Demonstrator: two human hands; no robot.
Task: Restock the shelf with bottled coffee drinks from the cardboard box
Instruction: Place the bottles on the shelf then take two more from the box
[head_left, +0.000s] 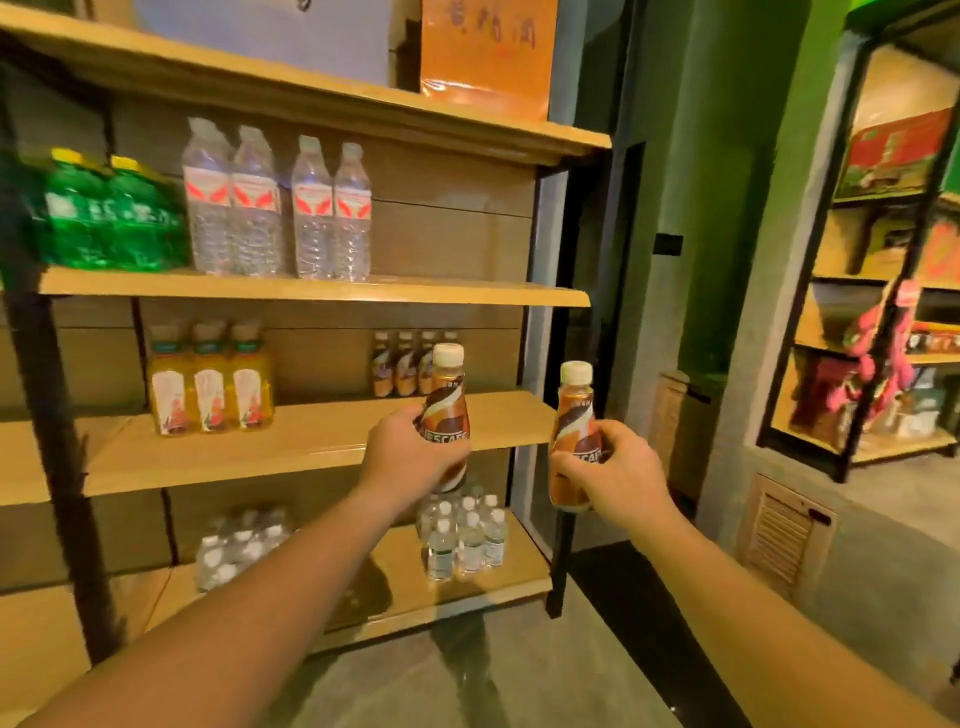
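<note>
From the head camera we see both arms stretched toward a wooden shelf (291, 441) with a black frame. The left hand (410, 457) wraps its fingers round the lower body of one coffee bottle (448, 400) and holds it upright in front of the shelf's board, close to its right end. The right hand (621, 467) grips a second coffee bottle (571, 415) at its lower half, thumb and fingers curled about the label, just off the shelf's right edge and clear of the board.

Both bottles look alike to us: small, with a cream screw cap, an amber neck, and a brown-and-white swirled label with part of the brand lettering showing above the fingers.

At the back of that board, behind the left-hand bottle, a short row of matching coffee bottles (402, 364) stands upright. Farther left on the board stand yellow drink bottles (210, 387). The board above carries clear water bottles (280, 208) and a green pack (104, 215); the board below holds small water bottles (462, 538).
</note>
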